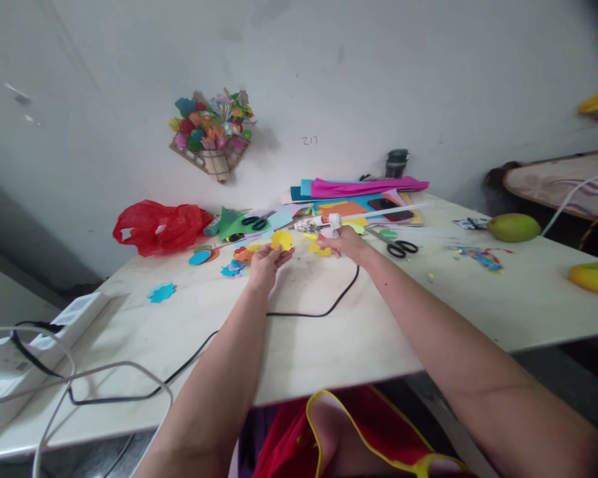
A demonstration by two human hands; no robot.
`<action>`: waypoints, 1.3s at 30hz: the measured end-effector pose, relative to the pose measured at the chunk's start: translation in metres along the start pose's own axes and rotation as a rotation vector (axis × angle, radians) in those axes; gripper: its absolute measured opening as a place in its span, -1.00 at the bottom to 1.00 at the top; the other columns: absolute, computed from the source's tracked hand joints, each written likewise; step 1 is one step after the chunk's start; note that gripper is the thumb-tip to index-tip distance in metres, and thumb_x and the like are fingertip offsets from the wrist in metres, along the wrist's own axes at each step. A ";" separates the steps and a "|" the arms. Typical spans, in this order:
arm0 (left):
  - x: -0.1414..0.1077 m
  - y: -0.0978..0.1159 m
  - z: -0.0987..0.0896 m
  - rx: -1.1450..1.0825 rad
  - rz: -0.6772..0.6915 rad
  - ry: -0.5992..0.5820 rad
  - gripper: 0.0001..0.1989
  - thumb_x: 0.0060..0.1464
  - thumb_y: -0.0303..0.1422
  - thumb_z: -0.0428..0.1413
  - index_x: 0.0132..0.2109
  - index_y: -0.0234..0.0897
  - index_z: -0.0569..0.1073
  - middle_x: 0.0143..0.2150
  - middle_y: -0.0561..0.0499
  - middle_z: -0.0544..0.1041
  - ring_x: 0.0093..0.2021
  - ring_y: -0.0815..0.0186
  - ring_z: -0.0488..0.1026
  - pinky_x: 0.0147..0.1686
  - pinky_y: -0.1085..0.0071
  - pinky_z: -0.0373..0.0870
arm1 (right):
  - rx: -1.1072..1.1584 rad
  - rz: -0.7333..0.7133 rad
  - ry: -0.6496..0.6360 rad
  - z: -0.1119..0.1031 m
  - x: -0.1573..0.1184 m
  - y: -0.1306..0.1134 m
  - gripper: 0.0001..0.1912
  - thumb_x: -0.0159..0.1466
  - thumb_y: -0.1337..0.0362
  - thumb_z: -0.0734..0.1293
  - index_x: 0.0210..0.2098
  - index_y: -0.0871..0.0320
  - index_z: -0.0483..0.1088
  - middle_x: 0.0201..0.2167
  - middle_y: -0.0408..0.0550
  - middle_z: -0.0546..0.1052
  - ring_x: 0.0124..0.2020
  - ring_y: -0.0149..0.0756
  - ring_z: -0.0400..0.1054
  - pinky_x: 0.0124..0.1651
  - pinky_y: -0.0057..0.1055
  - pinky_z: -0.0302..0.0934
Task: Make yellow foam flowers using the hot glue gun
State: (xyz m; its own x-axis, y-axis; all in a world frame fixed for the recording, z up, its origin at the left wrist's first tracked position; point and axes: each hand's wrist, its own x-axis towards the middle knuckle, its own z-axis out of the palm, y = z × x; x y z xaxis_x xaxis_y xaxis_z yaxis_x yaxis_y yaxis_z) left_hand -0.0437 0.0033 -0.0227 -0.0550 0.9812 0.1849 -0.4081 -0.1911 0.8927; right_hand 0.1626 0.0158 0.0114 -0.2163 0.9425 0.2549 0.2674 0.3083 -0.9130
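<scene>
One yellow paper flower (282, 239) pinched in fingertips of left hand (268, 263).

- Soft, diffuse, slightly dim light greys the wall (379, 79); its source is out of view.
- A faint shadow falls right of the wall basket (216, 164); the lower left and the space under the table (299, 352) darken.
- Slight blur softens the left hand (266, 262) and right hand (347, 243).
- Wide-angle stretching bends the edges; the top right corner blackens.
</scene>
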 end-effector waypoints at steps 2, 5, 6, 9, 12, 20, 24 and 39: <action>0.000 -0.001 0.000 0.012 -0.013 -0.031 -0.73 -0.19 -0.35 0.24 -0.29 -0.35 0.39 -0.39 -0.02 0.53 -0.32 0.28 0.52 -0.12 0.20 0.44 | 0.030 -0.026 -0.046 -0.002 -0.002 -0.003 -0.74 -0.01 0.19 0.38 -0.45 0.29 0.40 -0.54 -0.05 0.50 -0.76 -0.58 0.07 -0.70 -0.53 -0.01; -0.001 -0.001 0.000 0.037 -0.026 -0.064 -0.72 -0.19 -0.35 0.24 -0.29 -0.36 0.40 -0.38 -0.03 0.53 -0.29 0.26 0.52 -0.12 0.21 0.44 | -0.006 -0.032 -0.081 -0.003 -0.004 -0.005 -0.74 -0.01 0.18 0.37 -0.45 0.29 0.41 -0.57 -0.06 0.49 -0.77 -0.59 0.06 -0.71 -0.54 -0.02; -0.001 -0.001 0.001 0.046 -0.029 -0.066 -0.72 -0.19 -0.34 0.24 -0.29 -0.36 0.40 -0.38 -0.03 0.53 -0.29 0.26 0.52 -0.12 0.21 0.44 | -0.020 -0.027 -0.081 -0.003 -0.003 -0.005 -0.73 -0.01 0.17 0.38 -0.45 0.29 0.41 -0.57 -0.07 0.49 -0.77 -0.59 0.05 -0.71 -0.54 -0.03; -0.001 -0.001 0.001 0.059 -0.029 -0.073 -0.71 -0.20 -0.33 0.25 -0.29 -0.37 0.41 -0.38 -0.03 0.53 -0.30 0.25 0.52 -0.11 0.21 0.43 | -0.070 -0.013 -0.076 -0.003 -0.003 -0.006 -0.70 -0.01 0.14 0.38 -0.46 0.29 0.39 -0.57 -0.06 0.47 -0.76 -0.59 0.05 -0.72 -0.55 -0.03; 0.000 -0.002 0.000 0.064 -0.026 -0.092 -0.69 -0.20 -0.33 0.25 -0.27 -0.38 0.41 -0.38 -0.03 0.53 -0.29 0.26 0.52 -0.10 0.21 0.42 | -0.141 0.001 -0.079 -0.002 -0.005 -0.010 -0.67 -0.02 0.09 0.39 -0.50 0.29 0.38 -0.58 -0.05 0.45 -0.73 -0.58 0.07 -0.72 -0.58 -0.03; 0.000 -0.002 0.001 0.071 -0.027 -0.098 -0.72 -0.17 -0.34 0.23 -0.27 -0.38 0.42 -0.38 -0.04 0.53 -0.30 0.25 0.52 -0.07 0.17 0.39 | -0.250 0.059 -0.077 -0.003 -0.007 -0.017 -0.63 -0.03 0.05 0.39 -0.45 0.28 0.39 -0.60 -0.08 0.41 -0.70 -0.55 0.10 -0.71 -0.58 -0.02; -0.001 -0.002 0.002 0.081 -0.026 -0.101 -0.72 -0.16 -0.35 0.23 -0.26 -0.38 0.42 -0.37 -0.03 0.53 -0.29 0.25 0.52 -0.05 0.16 0.38 | -0.288 0.062 -0.075 -0.003 -0.006 -0.015 -0.60 -0.04 0.02 0.39 -0.43 0.27 0.41 -0.57 -0.07 0.42 -0.68 -0.53 0.12 -0.70 -0.57 0.01; 0.000 -0.002 0.002 0.079 -0.004 -0.089 -0.70 -0.17 -0.35 0.23 -0.24 -0.38 0.40 -0.34 -0.04 0.53 -0.30 0.29 0.51 -0.11 0.25 0.41 | -0.456 -0.003 -0.025 -0.003 -0.005 -0.015 -0.60 0.00 0.06 0.38 -0.31 0.27 0.47 -0.50 0.00 0.50 -0.52 -0.37 0.33 -0.46 -0.50 0.19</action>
State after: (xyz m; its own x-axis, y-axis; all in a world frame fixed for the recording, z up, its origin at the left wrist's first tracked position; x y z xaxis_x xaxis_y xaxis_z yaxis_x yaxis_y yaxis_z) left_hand -0.0413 0.0041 -0.0239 0.0287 0.9765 0.2135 -0.3344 -0.1919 0.9227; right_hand 0.1626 0.0074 0.0249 -0.2387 0.9397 0.2447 0.6517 0.3419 -0.6771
